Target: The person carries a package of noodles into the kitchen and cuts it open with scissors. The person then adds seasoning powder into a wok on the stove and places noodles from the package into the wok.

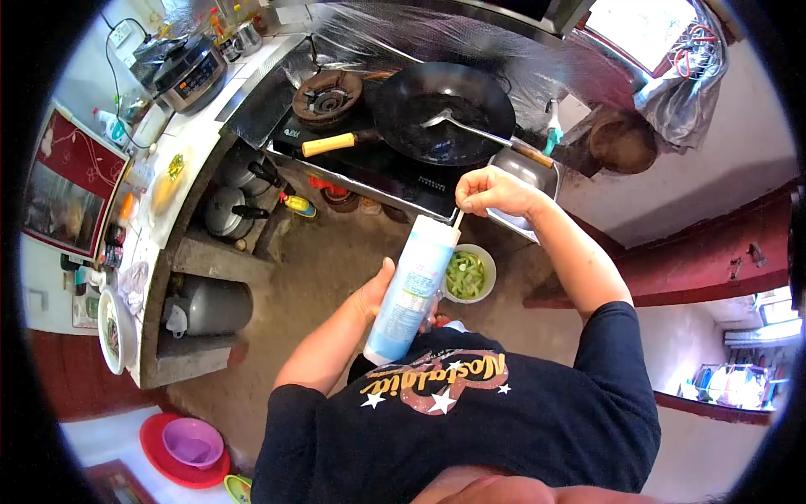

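My left hand [375, 290] is wrapped round a tall blue-and-white printed container [411, 286], which leans with its top away from me. Some of its fingers are hidden behind the container. At the container's top, my right hand [495, 191] pinches a thin pale stick [458, 220]; its lower end is not visible. Just right of the container, a white bowl [491, 281] holds sliced green vegetables [464, 275]. Beyond my hands, a black wok [403, 92] sits on the stove, with a wooden-handled spatula [483, 133] resting in it.
A bare burner [327, 97] is left of the wok, whose yellow handle [329, 144] points left. A metal basin [525, 172] stands right of the stove. On the left counter are a pressure cooker [189, 71] and a large bowl [107, 332]. Purple basin [193, 443] at lower left.
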`<state>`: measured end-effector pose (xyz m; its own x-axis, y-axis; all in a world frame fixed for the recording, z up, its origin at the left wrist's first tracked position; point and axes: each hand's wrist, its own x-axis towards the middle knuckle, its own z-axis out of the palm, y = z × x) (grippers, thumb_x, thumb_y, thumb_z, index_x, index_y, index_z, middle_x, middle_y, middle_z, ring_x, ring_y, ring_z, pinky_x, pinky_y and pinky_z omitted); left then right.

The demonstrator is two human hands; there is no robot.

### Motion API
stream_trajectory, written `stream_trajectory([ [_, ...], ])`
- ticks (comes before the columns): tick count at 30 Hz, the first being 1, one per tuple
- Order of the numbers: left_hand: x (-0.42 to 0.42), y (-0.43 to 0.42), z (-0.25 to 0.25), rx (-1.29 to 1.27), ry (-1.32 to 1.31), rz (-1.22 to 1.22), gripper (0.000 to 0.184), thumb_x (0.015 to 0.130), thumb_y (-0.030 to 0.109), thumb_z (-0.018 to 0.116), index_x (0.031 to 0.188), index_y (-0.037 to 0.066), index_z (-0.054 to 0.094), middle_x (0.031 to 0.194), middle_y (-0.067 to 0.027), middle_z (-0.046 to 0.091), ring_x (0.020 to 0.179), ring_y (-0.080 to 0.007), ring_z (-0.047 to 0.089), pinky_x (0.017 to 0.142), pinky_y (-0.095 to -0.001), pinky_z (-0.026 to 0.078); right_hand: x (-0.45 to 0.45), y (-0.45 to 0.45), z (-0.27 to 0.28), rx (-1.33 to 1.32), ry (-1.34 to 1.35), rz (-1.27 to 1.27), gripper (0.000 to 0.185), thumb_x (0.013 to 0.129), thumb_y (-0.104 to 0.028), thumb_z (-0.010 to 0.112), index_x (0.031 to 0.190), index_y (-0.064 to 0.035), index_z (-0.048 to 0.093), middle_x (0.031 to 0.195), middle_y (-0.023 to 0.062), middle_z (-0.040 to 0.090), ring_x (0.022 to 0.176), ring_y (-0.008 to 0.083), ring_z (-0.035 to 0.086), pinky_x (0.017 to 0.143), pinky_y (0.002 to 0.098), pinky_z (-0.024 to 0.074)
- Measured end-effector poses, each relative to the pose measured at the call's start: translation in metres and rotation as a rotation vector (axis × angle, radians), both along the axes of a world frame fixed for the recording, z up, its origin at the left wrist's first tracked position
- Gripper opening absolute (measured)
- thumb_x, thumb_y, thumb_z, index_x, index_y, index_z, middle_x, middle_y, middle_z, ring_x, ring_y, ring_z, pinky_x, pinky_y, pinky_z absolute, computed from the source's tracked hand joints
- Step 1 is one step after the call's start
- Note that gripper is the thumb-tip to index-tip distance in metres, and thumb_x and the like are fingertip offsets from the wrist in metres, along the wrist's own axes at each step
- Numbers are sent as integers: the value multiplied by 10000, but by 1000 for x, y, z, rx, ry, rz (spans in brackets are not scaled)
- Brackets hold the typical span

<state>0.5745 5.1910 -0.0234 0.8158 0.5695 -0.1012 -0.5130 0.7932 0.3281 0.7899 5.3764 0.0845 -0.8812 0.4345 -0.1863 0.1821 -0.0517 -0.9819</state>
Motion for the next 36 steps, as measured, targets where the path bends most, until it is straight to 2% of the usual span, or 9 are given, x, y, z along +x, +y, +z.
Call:
stream_trajectory([
  [3,-6,-1,-1,3,-11,-3,1020,586,777,529,1242,6,398,989,-268,547,873,-411,582,711,-535,502,-7,-7,-1,-128,42,-15,157,766,-156,647,816,-23,578,674,-1,544,544,56,466,498,195,385],
  [8,-15,-1,2,-37,-3,18,1027,582,774,538,1242,1,393,951,-258,559,865,-399,587,701,-516,515,-18,-10,-4,-126,37,17,114,773,-125,632,783,-23,581,655,9,560,521,61,482,477,189,391],
  [11,-17,7,2,-3,-45,0,1021,582,770,545,1246,9,393,969,-255,557,864,-393,589,713,-528,507,-21,2,8,-21,-48,-10,90,791,-127,611,779,-40,589,642,11,582,544,67,534,492,188,428],
  [14,-21,22,6,-29,28,32,1026,571,772,551,1252,22,393,986,-251,553,875,-386,588,726,-530,500,-14,50,16,26,-41,-81,144,800,-188,611,815,-46,600,684,35,612,577,88,576,501,201,457],
  [17,-24,43,7,8,39,57,1038,556,777,555,1258,31,392,997,-247,551,885,-381,585,730,-522,497,-2,103,46,70,-34,-244,159,779,-181,646,797,-38,578,659,36,592,526,87,553,479,193,443],
  [22,-37,74,17,38,112,126,1041,545,789,546,1254,41,401,989,-243,552,858,-374,583,705,-515,492,32,212,50,15,60,-361,166,797,-195,635,841,-46,574,692,27,596,555,74,559,468,173,436],
  [26,-46,76,16,-91,173,315,1038,546,790,544,1240,29,417,973,-236,551,851,-365,580,718,-504,477,41,274,20,-8,70,-435,124,833,-162,595,855,-42,571,693,21,598,538,68,553,456,174,442],
  [34,-52,99,17,-65,171,377,1021,577,783,527,1232,8,415,978,-217,551,860,-353,579,721,-495,474,9,340,-63,-170,17,-516,141,826,-171,605,844,-34,573,721,48,613,540,99,577,456,197,475],
  [36,-55,103,19,-32,193,368,1007,594,781,510,1223,-1,416,971,-215,552,857,-348,575,728,-485,467,-7,343,-82,-30,-137,-805,200,784,-195,639,856,-18,580,741,76,625,583,144,604,496,256,499],
])
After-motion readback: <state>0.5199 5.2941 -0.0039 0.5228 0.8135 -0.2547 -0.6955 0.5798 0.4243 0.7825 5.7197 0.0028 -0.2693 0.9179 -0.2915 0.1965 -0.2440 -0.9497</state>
